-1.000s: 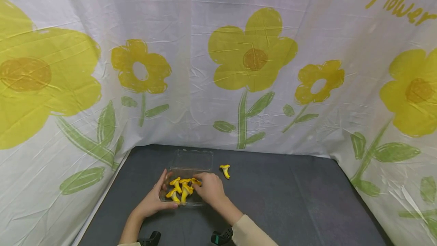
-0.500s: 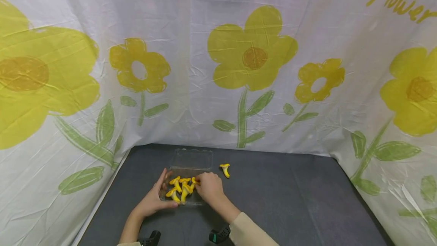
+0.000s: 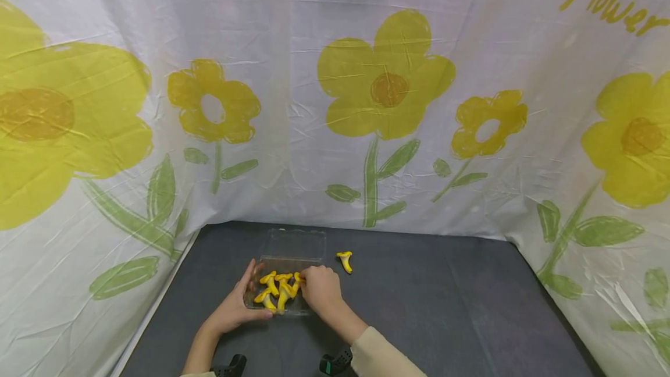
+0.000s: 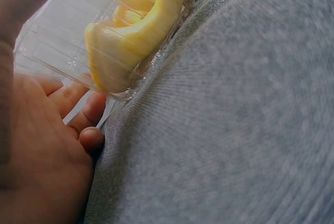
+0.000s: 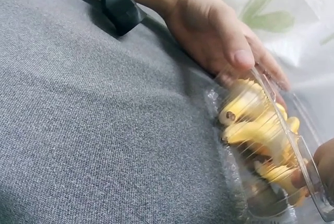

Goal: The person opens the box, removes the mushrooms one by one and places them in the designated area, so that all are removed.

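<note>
A clear plastic clamshell box (image 3: 302, 307) stands on the table, its lid (image 3: 296, 244) folded back. Several yellow chanterelle mushrooms (image 3: 285, 292) with pale stems lie inside. My left hand (image 3: 238, 306) holds the box's left end, thumb along the near wall and fingers at the far left side; the left wrist view shows those fingers against the clear wall (image 4: 57, 59). At the right end, my right hand (image 3: 321, 288) reaches in and pinches a chanterelle (image 3: 297, 279). Its fingertips are partly hidden in the head view. In the right wrist view, a fingertip touches a mushroom (image 5: 276, 176) behind the wall.
One more chanterelle (image 3: 345, 261) lies on the dark grey tabletop (image 3: 429, 301), right of the lid. A white curtain (image 3: 293, 109) printed with yellow flowers encloses the back and sides. Black devices (image 3: 337, 362) are worn at the wrists.
My right hand has lowered and turned the pinched chanterelle, which now stands stem down beside the others in the box. The left hand and box have stayed in place.
</note>
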### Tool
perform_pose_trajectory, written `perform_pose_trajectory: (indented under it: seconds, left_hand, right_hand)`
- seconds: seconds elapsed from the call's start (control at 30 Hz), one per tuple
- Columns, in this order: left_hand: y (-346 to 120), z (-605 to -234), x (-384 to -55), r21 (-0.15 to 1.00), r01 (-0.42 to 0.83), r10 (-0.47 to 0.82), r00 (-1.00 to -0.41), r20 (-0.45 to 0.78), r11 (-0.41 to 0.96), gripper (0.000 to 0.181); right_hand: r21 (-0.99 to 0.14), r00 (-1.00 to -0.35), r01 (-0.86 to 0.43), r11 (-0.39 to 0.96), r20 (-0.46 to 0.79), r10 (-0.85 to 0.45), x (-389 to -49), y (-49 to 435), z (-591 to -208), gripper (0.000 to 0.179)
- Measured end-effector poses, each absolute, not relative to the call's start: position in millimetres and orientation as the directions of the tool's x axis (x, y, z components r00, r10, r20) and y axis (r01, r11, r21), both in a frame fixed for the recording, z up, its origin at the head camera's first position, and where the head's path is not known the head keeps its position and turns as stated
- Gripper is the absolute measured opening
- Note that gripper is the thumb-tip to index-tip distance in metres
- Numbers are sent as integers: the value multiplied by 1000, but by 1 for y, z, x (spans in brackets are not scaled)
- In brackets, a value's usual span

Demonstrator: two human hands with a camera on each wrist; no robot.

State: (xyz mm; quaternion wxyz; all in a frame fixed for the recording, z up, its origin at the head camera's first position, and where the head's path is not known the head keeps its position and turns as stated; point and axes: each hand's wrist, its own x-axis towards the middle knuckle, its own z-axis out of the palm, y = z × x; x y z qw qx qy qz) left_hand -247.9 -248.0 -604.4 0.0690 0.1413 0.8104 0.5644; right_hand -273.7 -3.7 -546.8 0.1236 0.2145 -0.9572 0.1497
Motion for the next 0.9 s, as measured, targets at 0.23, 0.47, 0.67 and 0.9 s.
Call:
perform_pose_trajectory:
  seconds: [0.23,0.47,0.67,0.9]
  left_hand:
    - [-248,-603,-248,934,155,308,-950,52,321,132]
    - [-246,-605,-249,928,137,290,-956,33,347,134]
    - [-247,-604,-249,922,163,297,-953,56,352,134]
    - [-247,-606,-249,925,149,293,-955,44,348,134]
  right_hand:
    - [-267,-880,-445,855,311,-360,-274,-3,-547,9]
    - [-302,-890,-416,858,330,-316,-278,2,-546,11]
    - [-358,-865,-459,813,390,-316,-278,13,-546,11]
    - [-484,-872,-466,741,392,-293,-278,23,-548,15]
